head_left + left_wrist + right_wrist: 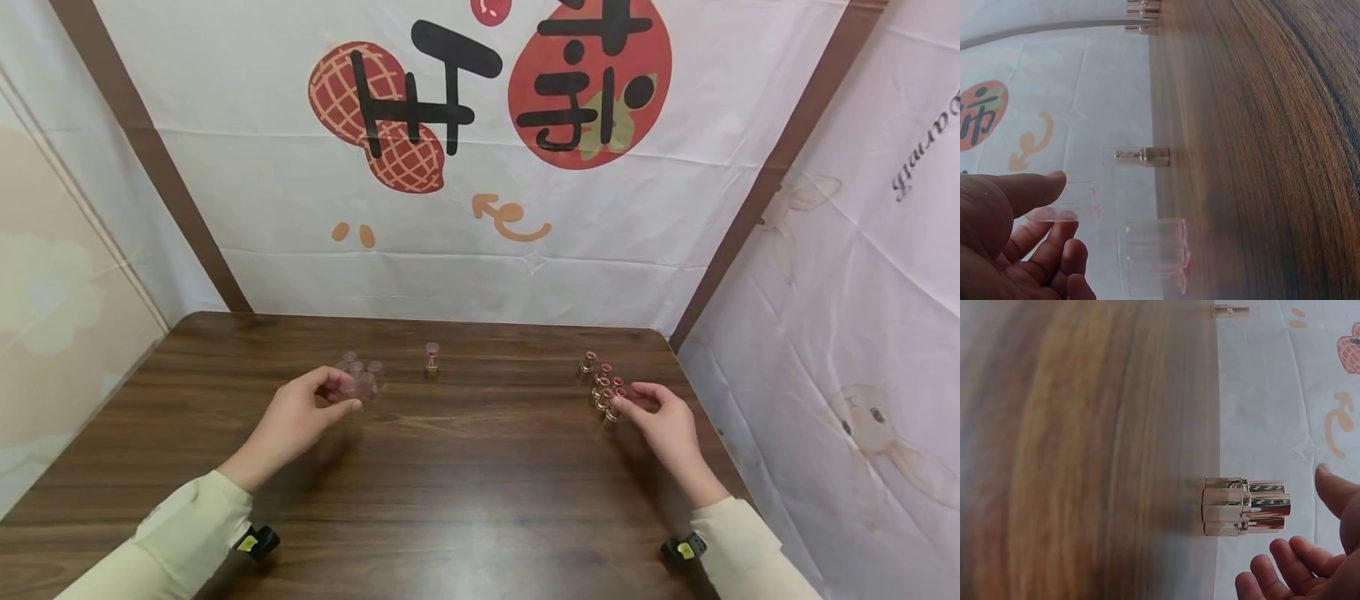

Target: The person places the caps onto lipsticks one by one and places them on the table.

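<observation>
In the left wrist view, my left hand (pixel 1029 231) pinches a clear plastic cap (pixel 1079 200) between thumb and fingers. More clear caps (pixel 366 385) stand grouped on the table beside that hand. At the far right, a cluster of gold lipstick tubes (pixel 604 392) with reddish tops stands upright. My right hand (pixel 670 423) is right next to it, thumb and fingers apart; the right wrist view shows nothing between them, and the tubes (pixel 1247 506) stand just beyond the fingertips. One gold tube with a clear cap on it (pixel 432 362) stands alone between the two groups.
The brown wood-grain table (pixel 465 475) ends at a white printed curtain (pixel 465 283) behind. Another curtain (pixel 847 333) hangs along the right side. Dark devices with yellow marks (pixel 257 543) are worn at both wrists.
</observation>
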{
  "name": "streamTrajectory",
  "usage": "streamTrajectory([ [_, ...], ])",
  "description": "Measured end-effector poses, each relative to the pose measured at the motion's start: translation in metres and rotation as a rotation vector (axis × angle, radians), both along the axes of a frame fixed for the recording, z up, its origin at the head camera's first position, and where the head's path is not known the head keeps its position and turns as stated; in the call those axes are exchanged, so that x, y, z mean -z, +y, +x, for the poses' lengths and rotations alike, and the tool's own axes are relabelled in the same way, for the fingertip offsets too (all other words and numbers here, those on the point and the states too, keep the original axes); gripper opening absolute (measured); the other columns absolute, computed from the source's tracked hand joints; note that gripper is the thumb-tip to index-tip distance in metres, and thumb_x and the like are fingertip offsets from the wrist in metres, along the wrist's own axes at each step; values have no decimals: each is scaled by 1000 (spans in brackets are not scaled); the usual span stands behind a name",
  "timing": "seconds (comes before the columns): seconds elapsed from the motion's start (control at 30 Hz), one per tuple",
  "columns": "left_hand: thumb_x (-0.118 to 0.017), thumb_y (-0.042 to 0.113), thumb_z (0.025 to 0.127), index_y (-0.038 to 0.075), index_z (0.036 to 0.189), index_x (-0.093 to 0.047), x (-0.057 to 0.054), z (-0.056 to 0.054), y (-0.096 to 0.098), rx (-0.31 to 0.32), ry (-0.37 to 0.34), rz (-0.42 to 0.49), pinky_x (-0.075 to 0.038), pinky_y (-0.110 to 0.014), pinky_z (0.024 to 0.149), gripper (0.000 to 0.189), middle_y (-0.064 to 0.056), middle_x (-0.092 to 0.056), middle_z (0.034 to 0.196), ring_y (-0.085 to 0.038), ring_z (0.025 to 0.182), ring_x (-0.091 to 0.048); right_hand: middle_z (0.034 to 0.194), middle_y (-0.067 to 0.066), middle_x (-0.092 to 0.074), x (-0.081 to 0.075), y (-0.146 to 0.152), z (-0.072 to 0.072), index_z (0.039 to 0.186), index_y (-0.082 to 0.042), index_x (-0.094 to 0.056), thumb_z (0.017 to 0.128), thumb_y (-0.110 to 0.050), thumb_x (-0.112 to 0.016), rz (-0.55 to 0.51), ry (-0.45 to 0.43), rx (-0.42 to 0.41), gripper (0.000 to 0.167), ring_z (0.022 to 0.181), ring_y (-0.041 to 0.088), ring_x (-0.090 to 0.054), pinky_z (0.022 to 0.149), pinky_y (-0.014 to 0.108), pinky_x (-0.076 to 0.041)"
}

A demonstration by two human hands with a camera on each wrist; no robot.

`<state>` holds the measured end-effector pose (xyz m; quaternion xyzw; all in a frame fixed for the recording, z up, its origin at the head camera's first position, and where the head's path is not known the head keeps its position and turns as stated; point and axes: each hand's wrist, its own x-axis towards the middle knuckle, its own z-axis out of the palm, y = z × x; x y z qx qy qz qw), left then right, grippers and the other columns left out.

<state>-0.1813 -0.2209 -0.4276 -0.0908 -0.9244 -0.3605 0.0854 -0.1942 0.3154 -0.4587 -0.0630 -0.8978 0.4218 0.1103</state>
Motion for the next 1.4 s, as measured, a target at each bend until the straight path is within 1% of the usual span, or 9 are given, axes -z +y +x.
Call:
streamTrajectory([
  [0.13, -81, 27, 91, 14, 108, -67, 2, 1, 2, 3, -16, 6, -53, -32, 79, 26, -2, -71, 101, -19, 93, -65, 118, 14, -74, 2, -5, -3, 128, -5, -66, 85, -49, -83, 13, -34, 11, 65, 107, 27, -71, 77, 26, -52],
  [0.23, -81, 28, 91, 14, 109, -67, 3, 2, 3, 11, -28, 6, -53, -32, 79, 26, -1, -71, 101, -18, 93, -65, 118, 17, -73, 5, -8, -3, 129, -2, -64, 85, -45, -84, 32, -58, 33, 65, 106, 29, -71, 80, 31, -53],
  [0.33, -81, 27, 91, 14, 108, -67, 4, 3, 2, 10, -20, 6, -52, -32, 79, 26, -1, -71, 100, -18, 92, -65, 119, 19, -72, 8, -8, -4, 129, 1, -63, 85, -43, -84, 39, -85, 50, 66, 105, 29, -71, 82, 33, -53],
  [0.47, -80, 26, 91, 14, 108, -67, 3, 4, 0, 8, -8, 7, -52, -32, 79, 24, -1, -71, 99, -18, 92, -65, 119, 20, -72, 13, -7, -5, 128, 2, -62, 83, -41, -86, 40, -121, 35, 66, 103, 30, -68, 81, 34, -51],
  [0.63, -79, 27, 92, 15, 109, -67, 3, 4, 0, 19, -23, 9, -52, -31, 78, 24, -1, -71, 99, -18, 93, -64, 114, 17, -73, 18, -7, -5, 122, 1, -65, 81, -37, -88, 64, -150, 12, 61, 102, 29, -66, 82, 37, -49],
  [0.77, -80, 25, 92, 14, 108, -67, 3, 4, 2, 24, -24, 13, -52, -30, 78, 23, -1, -71, 98, -17, 92, -64, 113, 17, -73, 21, -9, -4, 118, 1, -66, 81, -35, -88, 75, -153, 25, 57, 103, 30, -66, 85, 41, -50],
  [0.93, -80, 25, 92, 15, 108, -67, 3, 4, 2, 24, -30, 11, -52, -31, 79, 23, 0, -70, 98, -17, 92, -64, 108, 17, -74, 28, -10, -7, 114, 1, -69, 79, -38, -88, 108, -148, 47, 55, 100, 30, -68, 87, 46, -51],
  [1.2, -80, 26, 92, 15, 108, -67, 4, 4, 3, 30, -38, 14, -52, -31, 78, 23, 0, -70, 98, -18, 93, -64, 99, 15, -75, 31, -9, -8, 107, 1, -71, 82, -35, -85, 178, -118, 41, 46, 92, 29, -69, 80, 45, -52],
  [1.4, -80, 27, 92, 16, 108, -67, 3, 3, 5, 47, -37, 21, -52, -29, 78, 23, 1, -69, 98, -16, 92, -63, 98, 13, -74, 30, -10, -6, 105, 0, -72, 84, -33, -83, 184, -107, 43, 40, 90, 28, -67, 79, 42, -50],
])
